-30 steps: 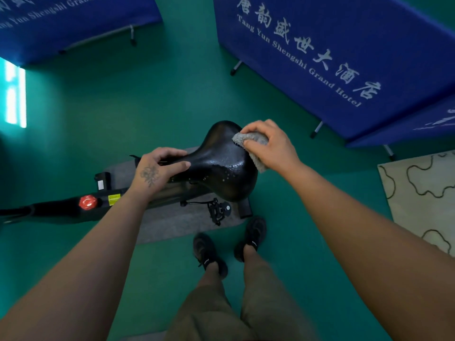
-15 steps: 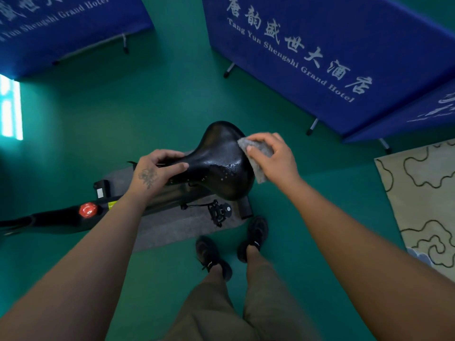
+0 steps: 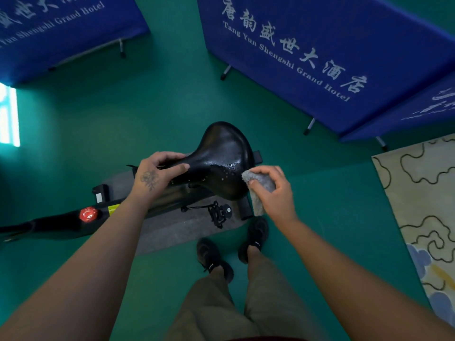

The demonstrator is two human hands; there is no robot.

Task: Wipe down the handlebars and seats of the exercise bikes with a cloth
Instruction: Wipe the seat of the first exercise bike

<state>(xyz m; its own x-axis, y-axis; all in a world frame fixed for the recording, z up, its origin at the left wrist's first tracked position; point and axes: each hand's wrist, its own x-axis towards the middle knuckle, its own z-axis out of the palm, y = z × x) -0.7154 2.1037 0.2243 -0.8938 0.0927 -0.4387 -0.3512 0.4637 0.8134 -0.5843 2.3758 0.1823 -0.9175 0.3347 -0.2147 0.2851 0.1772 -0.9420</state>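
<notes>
While the person stands on the green floor [image 3: 172, 99] with both dark shoes [image 3: 254, 238] planted just beside the bike, two bare forearms reach forward from the bottom of the view. A grey mat [image 3: 172, 232] lies under the bike, just ahead of the shoes. On the nearer side, the right hand [image 3: 275, 193] curls its fingers and thumb round a bunched grey cloth [image 3: 258, 184], whose upper corner touches the wide rear edge of the black seat [image 3: 221, 158]; a loose end of the cloth hangs below the hand. Small droplets or pale specks, hard to tell which, dot the glossy seat close to the cloth. The left hand [image 3: 157, 173] grips the narrow nose of the seat, thumb on top and fingers wrapped over its far side. Below the seat a black pedal [image 3: 219, 212] sticks out from the dark frame [image 3: 61, 223], which runs off to the left and carries a red knob [image 3: 88, 214] beside a yellow label. To the right a patterned cream rug [image 3: 423, 193] lies on the floor. Farther off stand blue fabric screens [image 3: 332, 45] on thin metal legs, printed with white characters and "Tang Yun Shengshi Grand Hotel". A bright patch of light [image 3: 8, 114] shows at the far left edge.
</notes>
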